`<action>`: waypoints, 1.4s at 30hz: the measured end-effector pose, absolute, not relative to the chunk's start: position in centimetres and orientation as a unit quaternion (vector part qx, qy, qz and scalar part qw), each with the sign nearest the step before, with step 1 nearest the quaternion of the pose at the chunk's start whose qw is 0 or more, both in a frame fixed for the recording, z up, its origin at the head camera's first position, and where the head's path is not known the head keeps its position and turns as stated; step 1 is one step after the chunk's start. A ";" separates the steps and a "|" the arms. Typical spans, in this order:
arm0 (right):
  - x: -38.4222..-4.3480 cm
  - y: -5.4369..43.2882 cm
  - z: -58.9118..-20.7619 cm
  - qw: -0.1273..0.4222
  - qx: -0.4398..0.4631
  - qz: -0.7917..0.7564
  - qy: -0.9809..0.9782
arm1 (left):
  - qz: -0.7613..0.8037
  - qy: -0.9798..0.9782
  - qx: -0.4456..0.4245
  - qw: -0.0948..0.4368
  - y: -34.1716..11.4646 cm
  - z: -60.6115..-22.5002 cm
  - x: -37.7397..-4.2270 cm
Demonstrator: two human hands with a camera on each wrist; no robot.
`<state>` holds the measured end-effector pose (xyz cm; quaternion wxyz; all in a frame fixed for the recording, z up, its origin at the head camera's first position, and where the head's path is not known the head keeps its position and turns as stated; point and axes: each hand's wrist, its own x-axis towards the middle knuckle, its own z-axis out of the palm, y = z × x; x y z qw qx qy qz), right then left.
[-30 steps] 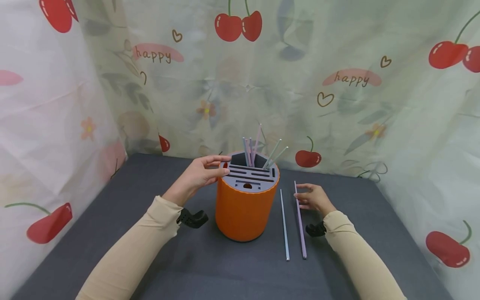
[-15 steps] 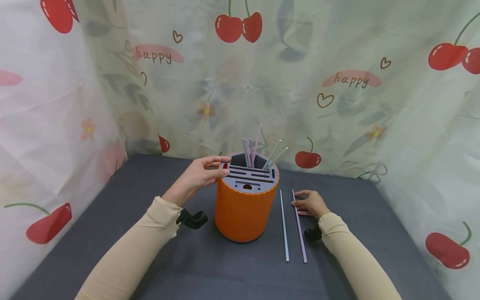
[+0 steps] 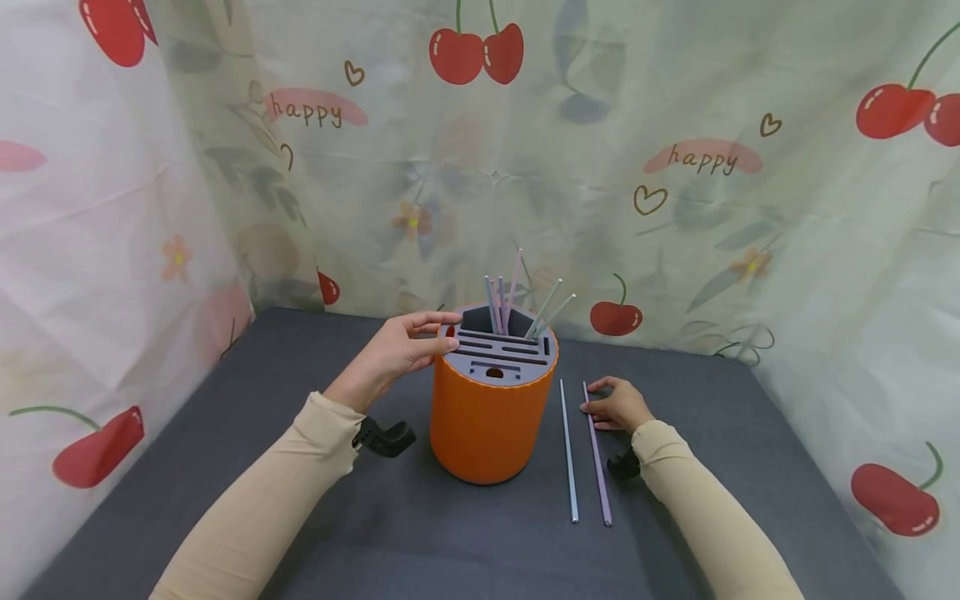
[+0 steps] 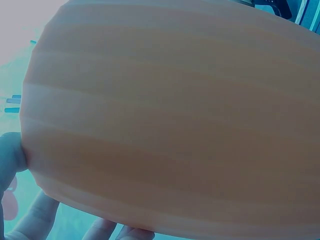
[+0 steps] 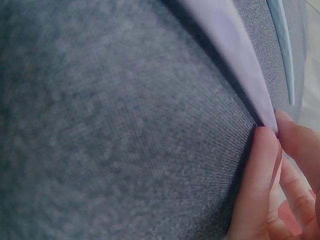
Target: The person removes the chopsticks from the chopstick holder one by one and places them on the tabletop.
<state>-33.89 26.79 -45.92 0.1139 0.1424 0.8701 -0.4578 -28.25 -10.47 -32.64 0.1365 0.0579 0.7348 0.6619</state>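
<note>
The orange pen holder (image 3: 486, 425) stands upright on the dark cloth, its grey slotted top (image 3: 495, 350) holding several thin straws (image 3: 501, 304). My left hand (image 3: 393, 350) grips its rim at the left. In the left wrist view, the holder's wall (image 4: 165, 120) fills most of the picture, with fingers (image 4: 37, 215) at its edge. To the right lies a purple straw (image 3: 598, 467), whose far end my right hand (image 3: 621, 406) pinches between thumb and fingers, seen too in the right wrist view (image 5: 260, 185). A light blue straw (image 3: 569, 454) lies beside it, untouched.
Dark grey cloth (image 3: 360, 533) covers the table. Behind and at both sides hang pale curtains (image 3: 480, 183) printed with cherries and "happy". Black wrist cameras (image 3: 386, 437) sit under both cuffs.
My right hand has moved a little toward me and left, and the purple straw's far end has shifted the same way, closer to the blue straw. The left hand and pen holder have stayed put.
</note>
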 end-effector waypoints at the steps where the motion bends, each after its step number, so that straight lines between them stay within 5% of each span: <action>1: -33.9 26.8 -45.9 0.115 0.142 -0.459 0.870 | 0.662 0.735 0.057 0.137 -10.5 -32.6 -28.2; 27: -33.9 26.9 -44.8 0.131 0.136 -0.512 0.838 | 0.659 0.738 0.061 0.134 -10.5 -32.7 -28.2; 42: -28.4 20.8 -30.7 -0.022 -0.237 -0.696 0.678 | 0.660 0.736 0.061 0.135 -10.5 -32.8 -28.3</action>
